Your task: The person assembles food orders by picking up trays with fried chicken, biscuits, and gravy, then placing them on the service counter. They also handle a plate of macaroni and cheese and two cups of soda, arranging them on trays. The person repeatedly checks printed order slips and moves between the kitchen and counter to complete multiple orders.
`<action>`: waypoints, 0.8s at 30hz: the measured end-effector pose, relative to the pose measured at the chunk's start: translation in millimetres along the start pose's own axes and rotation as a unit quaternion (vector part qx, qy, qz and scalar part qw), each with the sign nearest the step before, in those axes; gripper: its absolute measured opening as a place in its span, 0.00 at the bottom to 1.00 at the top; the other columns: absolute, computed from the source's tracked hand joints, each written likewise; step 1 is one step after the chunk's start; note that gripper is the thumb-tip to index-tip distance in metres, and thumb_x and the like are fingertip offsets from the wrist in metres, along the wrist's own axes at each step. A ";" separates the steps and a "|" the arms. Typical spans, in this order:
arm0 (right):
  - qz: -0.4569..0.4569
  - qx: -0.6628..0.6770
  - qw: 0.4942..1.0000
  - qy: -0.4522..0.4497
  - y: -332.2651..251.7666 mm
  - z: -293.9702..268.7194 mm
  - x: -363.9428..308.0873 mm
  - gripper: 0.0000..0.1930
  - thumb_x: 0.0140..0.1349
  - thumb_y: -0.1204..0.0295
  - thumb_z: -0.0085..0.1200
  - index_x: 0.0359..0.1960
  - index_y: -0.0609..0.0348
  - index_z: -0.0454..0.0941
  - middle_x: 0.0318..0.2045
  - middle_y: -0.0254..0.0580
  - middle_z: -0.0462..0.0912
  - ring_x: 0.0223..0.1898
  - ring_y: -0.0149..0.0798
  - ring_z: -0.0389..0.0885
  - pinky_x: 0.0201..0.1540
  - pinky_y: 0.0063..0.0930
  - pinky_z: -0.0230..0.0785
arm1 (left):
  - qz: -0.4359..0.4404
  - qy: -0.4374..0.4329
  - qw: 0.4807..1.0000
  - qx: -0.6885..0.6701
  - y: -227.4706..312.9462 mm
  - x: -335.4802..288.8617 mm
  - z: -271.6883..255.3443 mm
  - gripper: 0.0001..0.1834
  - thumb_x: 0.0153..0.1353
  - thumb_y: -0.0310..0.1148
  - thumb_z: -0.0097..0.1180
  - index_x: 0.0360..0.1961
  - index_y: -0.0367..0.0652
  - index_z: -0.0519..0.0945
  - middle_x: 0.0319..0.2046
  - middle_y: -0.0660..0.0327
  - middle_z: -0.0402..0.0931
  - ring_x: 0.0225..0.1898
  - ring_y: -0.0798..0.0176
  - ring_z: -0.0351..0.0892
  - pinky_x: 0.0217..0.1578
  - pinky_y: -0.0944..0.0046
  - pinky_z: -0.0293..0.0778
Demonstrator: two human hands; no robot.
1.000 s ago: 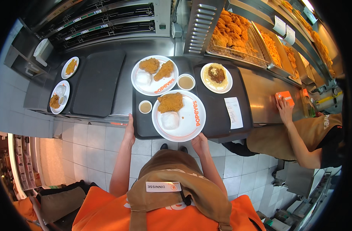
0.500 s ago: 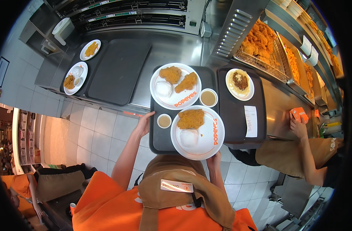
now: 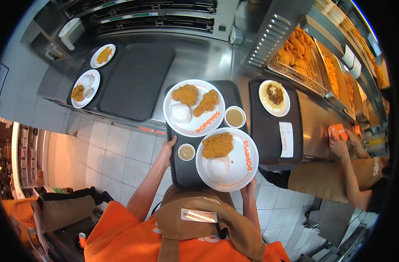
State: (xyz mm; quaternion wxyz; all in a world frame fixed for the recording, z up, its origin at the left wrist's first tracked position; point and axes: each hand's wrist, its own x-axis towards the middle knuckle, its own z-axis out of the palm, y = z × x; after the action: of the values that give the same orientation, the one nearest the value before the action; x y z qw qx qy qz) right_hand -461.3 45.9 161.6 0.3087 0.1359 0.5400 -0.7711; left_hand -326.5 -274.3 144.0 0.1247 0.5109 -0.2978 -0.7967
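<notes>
A dark tray (image 3: 182, 172) is held between my two hands in front of my apron. My left hand (image 3: 167, 149) grips its left edge, thumb on top. On the right side, my right hand (image 3: 249, 187) holds the near edge, its fingers partly hidden under a plate. The farther white plate (image 3: 177, 129) carries two pieces of fried chicken (image 3: 206, 102) and a white mound (image 3: 180, 113) that looks like rice. On the nearer white plate (image 3: 234, 174) lie one fried chicken piece (image 3: 217, 145) and another white mound (image 3: 217, 167). Two cups of brown sauce (image 3: 234, 117) stand beside the plates.
Right of mine, another tray (image 3: 269, 135) bears a spaghetti plate (image 3: 284, 107) and a paper slip (image 3: 286, 139). A co-worker's hands (image 3: 339, 146) hold an orange box (image 3: 337, 131). Trays with plates (image 3: 94, 94) line the steel counter (image 3: 199, 52) at left. Fried chicken fills a wire basket (image 3: 295, 70).
The tray in my hands has come slightly nearer to me and turned a little, its far end swinging left. The co-worker's second hand now shows at the orange box.
</notes>
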 end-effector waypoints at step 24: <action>0.088 -0.080 0.937 -0.329 -70.9 -45.3 245.2 0.23 0.61 0.73 0.43 0.58 0.69 0.65 0.55 0.53 0.72 0.56 0.46 0.73 0.59 0.40 0.66 | 0.250 0.160 0.921 -0.252 -142.7 -15.1 88.8 0.31 0.61 0.43 0.57 0.56 0.29 0.64 0.44 0.50 0.75 0.42 0.59 0.78 0.45 0.59 0.76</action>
State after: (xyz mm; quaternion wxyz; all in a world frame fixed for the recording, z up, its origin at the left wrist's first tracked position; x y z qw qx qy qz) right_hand -700.5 22.7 64.3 0.5459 -0.1034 0.4536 -0.6968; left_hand -383.6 -122.9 96.0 0.4904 0.4922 -0.1812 -0.6960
